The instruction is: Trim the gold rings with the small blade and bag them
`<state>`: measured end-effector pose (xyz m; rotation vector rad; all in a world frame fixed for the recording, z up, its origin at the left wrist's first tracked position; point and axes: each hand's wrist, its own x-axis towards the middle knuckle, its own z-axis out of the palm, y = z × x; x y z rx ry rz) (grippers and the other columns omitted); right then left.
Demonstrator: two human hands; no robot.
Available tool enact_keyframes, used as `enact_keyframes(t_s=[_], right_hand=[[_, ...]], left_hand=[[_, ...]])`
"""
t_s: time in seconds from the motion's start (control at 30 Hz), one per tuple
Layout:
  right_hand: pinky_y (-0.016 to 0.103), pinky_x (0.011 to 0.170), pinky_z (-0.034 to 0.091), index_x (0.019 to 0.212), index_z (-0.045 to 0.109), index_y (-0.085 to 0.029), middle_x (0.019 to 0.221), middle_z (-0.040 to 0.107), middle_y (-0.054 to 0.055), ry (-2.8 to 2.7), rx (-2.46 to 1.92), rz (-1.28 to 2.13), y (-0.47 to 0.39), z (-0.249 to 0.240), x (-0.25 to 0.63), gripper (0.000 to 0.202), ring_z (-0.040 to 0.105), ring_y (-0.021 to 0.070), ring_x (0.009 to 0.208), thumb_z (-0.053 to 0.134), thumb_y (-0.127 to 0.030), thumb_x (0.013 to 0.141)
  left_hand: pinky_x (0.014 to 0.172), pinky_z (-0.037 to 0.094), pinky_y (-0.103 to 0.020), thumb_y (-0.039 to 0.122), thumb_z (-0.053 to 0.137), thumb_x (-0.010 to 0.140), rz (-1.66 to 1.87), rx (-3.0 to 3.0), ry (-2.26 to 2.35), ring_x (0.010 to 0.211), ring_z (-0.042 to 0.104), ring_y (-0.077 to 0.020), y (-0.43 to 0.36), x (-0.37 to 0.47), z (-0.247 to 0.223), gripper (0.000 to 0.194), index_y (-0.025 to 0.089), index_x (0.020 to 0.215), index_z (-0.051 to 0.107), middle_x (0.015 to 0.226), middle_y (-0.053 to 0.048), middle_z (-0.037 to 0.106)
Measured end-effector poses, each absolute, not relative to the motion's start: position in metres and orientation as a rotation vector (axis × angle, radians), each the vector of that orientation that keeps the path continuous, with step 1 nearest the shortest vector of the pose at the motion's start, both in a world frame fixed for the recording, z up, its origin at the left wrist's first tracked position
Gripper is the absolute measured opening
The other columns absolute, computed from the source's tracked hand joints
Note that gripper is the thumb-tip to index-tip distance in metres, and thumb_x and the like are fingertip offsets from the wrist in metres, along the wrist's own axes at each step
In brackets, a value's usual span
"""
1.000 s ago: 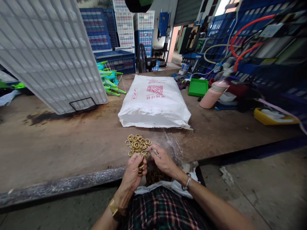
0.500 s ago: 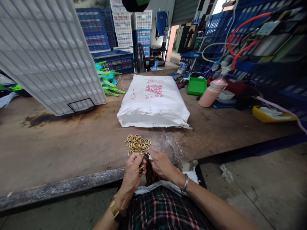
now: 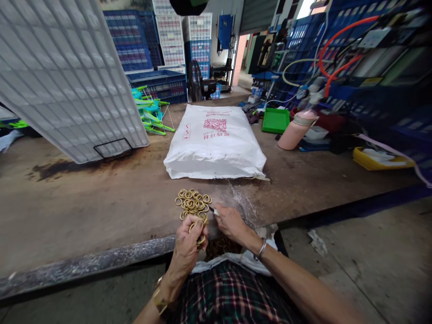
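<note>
Several brass-coloured rings [image 3: 191, 202] lie in a loose pile near the table's front edge. My left hand [image 3: 189, 238], just in front of the pile, is closed on brass rings. To the right of the pile, my right hand [image 3: 232, 223] grips a small tool [image 3: 214, 210] with a dark tip and a pale part; the tip points toward the rings. Below my hands, at the table edge, an open white sack [image 3: 243, 261] in my lap shows dark brown contents, too small to identify.
A stuffed white sack with red print [image 3: 216, 148] lies behind the rings. A tall pale crate [image 3: 77, 81] leans at the left. On the right are a green tray [image 3: 276, 120], a pink bottle [image 3: 294, 132] and a yellow tray [image 3: 381, 161].
My right hand has moved slightly right with the tool, away from my left hand, so a gap shows between them. The rings in my left hand are now more exposed.
</note>
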<state>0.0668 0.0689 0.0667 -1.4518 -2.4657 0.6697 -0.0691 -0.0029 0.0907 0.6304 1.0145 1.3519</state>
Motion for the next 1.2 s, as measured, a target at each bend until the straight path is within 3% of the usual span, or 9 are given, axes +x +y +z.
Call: enact_keyframes(t_s=[0.1,0.2,0.3,0.37,0.6,0.8,1.0,1.2], right_hand=[[0.024,0.056,0.032,0.082,0.052,-0.015,0.067,0.055,0.003,-2.203,-1.356,0.865,0.072,0.070,0.066,0.017,0.044,0.0125,0.058,0.036,-0.020,0.081],[0.021,0.050,0.032,0.069,0.047,-0.018,0.057,0.047,-0.002,-1.843,-1.270,1.282,0.067,0.075,0.056,0.022,0.039,0.0093,0.051,0.037,-0.032,0.083],[0.019,0.038,0.021,0.067,0.045,-0.019,0.045,0.032,-0.009,-1.565,-1.224,1.780,0.059,0.076,0.047,0.031,0.025,0.0062,0.037,0.038,-0.044,0.083],[0.018,0.035,0.016,0.069,0.046,-0.019,0.044,0.030,-0.010,-1.462,-1.189,1.937,0.057,0.074,0.044,0.032,0.020,0.0051,0.034,0.040,-0.048,0.082],[0.020,0.052,0.033,0.068,0.051,-0.017,0.062,0.048,-0.002,-1.742,-1.119,1.375,0.065,0.077,0.049,0.023,0.040,0.0090,0.056,0.045,-0.034,0.081],[0.023,0.061,0.034,0.067,0.049,-0.017,0.066,0.051,0.000,-2.227,-0.897,1.016,0.065,0.093,0.059,0.025,0.041,0.0112,0.061,0.038,-0.027,0.087],[0.020,0.049,0.030,0.060,0.047,-0.017,0.056,0.045,-0.003,-1.904,-1.061,1.368,0.059,0.090,0.052,0.037,0.037,0.0086,0.052,0.043,-0.043,0.085],[0.018,0.032,0.018,0.060,0.044,-0.019,0.042,0.033,-0.010,-1.327,-1.135,1.962,0.052,0.081,0.046,0.042,0.021,0.0040,0.032,0.046,-0.056,0.079]], left_hand=[[0.035,0.032,-0.015,0.039,0.065,0.074,1.343,0.545,0.881,0.037,0.038,-0.0025,0.000,-0.070,0.093,0.027,0.018,0.073,0.047,0.058,0.006,0.052],[0.036,0.030,-0.014,0.036,0.066,0.073,1.318,0.465,0.805,0.039,0.038,-0.0022,0.004,-0.072,0.089,0.026,0.017,0.077,0.048,0.060,0.005,0.053],[0.036,0.029,-0.014,0.034,0.066,0.074,1.293,0.441,0.777,0.041,0.040,-0.0025,0.005,-0.074,0.084,0.025,0.017,0.081,0.049,0.063,0.004,0.053],[0.036,0.028,-0.013,0.033,0.066,0.074,1.278,0.430,0.780,0.042,0.041,-0.0025,0.005,-0.076,0.084,0.024,0.017,0.082,0.050,0.063,0.004,0.053],[0.035,0.029,-0.013,0.038,0.070,0.066,1.253,0.337,0.953,0.045,0.050,-0.0071,0.003,-0.081,0.082,0.037,0.019,0.090,0.050,0.063,0.002,0.059],[0.034,0.026,-0.012,0.046,0.068,0.066,1.206,0.418,1.093,0.044,0.050,-0.0060,0.004,-0.078,0.083,0.038,0.019,0.087,0.051,0.061,0.004,0.057],[0.034,0.026,-0.013,0.041,0.072,0.062,1.293,0.467,1.131,0.038,0.041,-0.0045,0.005,-0.075,0.081,0.037,0.019,0.081,0.049,0.050,0.009,0.049],[0.035,0.030,-0.015,0.043,0.066,0.068,1.309,0.667,1.307,0.037,0.040,-0.0048,0.004,-0.072,0.074,0.031,0.018,0.080,0.053,0.049,0.008,0.050]])
